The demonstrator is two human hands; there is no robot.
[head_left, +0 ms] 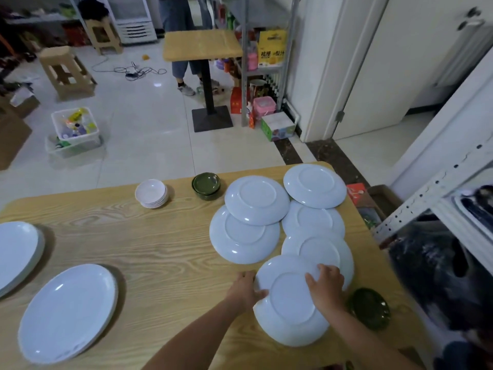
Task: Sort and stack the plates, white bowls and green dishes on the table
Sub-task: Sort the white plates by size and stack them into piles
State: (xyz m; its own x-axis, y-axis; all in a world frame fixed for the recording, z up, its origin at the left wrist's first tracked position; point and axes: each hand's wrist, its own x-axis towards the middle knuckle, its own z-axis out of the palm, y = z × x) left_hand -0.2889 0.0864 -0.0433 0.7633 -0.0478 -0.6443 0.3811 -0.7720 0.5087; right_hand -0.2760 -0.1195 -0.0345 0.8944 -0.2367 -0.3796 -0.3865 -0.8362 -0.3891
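Far left: oval plates [66, 313] in two piles on worktop [160, 249]. Middle back: white bowls [151, 193] pile, green dishes [206, 186] pile beside it. Left hand [244, 288] grips left rim of near plate [290, 303], which lies face down between both hands. Right hand [326, 285] on top, fingers bent over far rim. Other round plates [257, 200] spread just behind. Lone green dish [369, 307] just right of right hand.

round plates [257, 200]: six, upturned, overlapping, right | white bowls [151, 193]: stacked, far edge | green dishes [206, 186]: stacked beside
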